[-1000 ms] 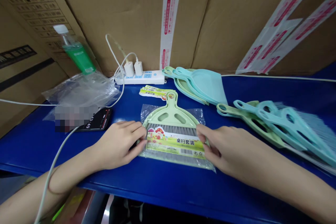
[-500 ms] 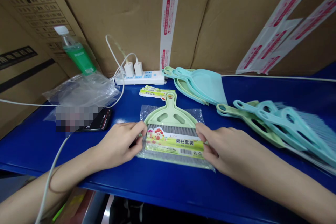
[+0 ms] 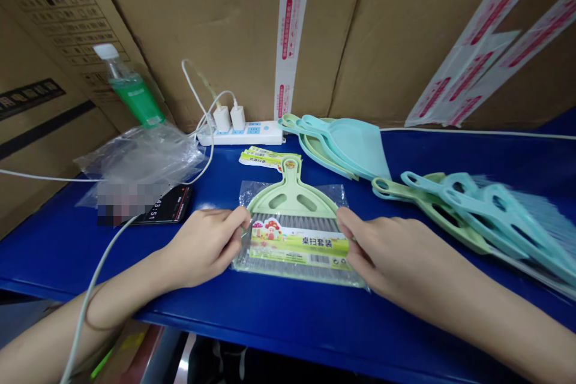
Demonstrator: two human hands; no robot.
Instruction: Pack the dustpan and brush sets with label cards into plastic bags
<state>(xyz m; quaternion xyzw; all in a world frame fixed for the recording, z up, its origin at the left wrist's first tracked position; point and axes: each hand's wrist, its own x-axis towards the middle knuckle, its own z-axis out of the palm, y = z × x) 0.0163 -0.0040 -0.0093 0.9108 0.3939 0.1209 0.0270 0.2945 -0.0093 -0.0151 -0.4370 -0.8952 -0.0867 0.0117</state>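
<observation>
A pale green brush and dustpan set (image 3: 294, 195) with grey bristles lies in a clear plastic bag (image 3: 344, 192) on the blue table, its handle pointing away from me. Across the bristles sits a printed label (image 3: 288, 240) with mushroom pictures. My left hand (image 3: 213, 243) pinches the bag's left edge, fingers curled. On the opposite edge, my right hand (image 3: 375, 246) is closed in a similar pinch. The handle sticks out past the bag's upper edge.
Stacked dustpans (image 3: 351, 141) lie behind, loose brushes (image 3: 486, 216) to the right. More labels (image 3: 265, 158) rest near a power strip (image 3: 243, 133). Left are plastic bags (image 3: 139, 153), a phone (image 3: 168, 207), a green bottle (image 3: 135, 96) and a cable (image 3: 87, 300) crossing my left forearm. Cardboard (image 3: 216, 18) stands behind.
Both hands keep their hold on the bag's sides, with only slight finger shifts. The bag's lower edge looks a little flatter. The phone screen now shows large digits.
</observation>
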